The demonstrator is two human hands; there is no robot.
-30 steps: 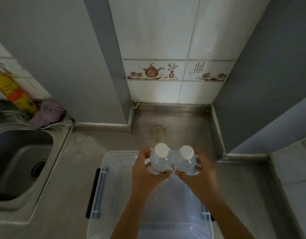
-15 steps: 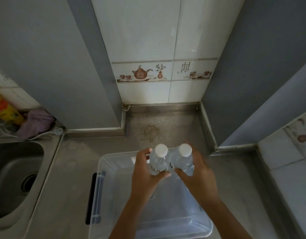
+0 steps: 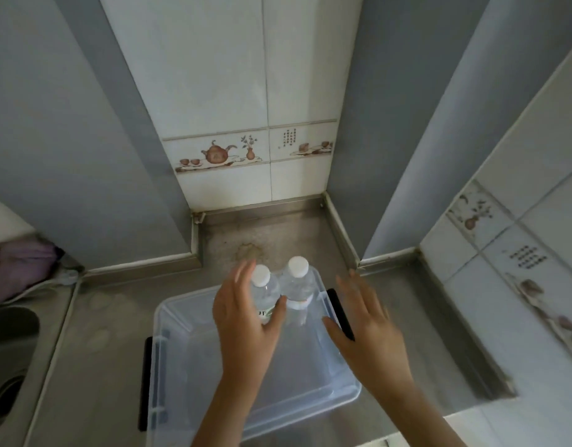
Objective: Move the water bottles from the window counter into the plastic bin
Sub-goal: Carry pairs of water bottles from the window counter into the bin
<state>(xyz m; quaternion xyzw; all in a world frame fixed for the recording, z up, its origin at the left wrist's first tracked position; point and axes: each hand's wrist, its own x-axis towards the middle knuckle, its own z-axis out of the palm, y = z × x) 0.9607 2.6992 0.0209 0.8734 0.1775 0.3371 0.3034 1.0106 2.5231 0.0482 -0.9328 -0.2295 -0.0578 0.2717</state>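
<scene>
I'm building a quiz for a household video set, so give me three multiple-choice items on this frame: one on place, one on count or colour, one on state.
1. Where do the water bottles stand?
A. in the sink
B. upright at the far end of the plastic bin
C. on the wall tiles

2. How many bottles show, and what colour are the caps?
A. two, white
B. three, blue
C. one, red

3. What is the right hand doing?
A. gripping a bottle
B. open, touching no bottle
C. holding a cloth

Answers:
1 B: the left bottle and the right bottle stand inside the plastic bin.
2 A: two white caps show.
3 B: the right hand is spread clear of both, while the left hand is beside the left bottle.
</scene>
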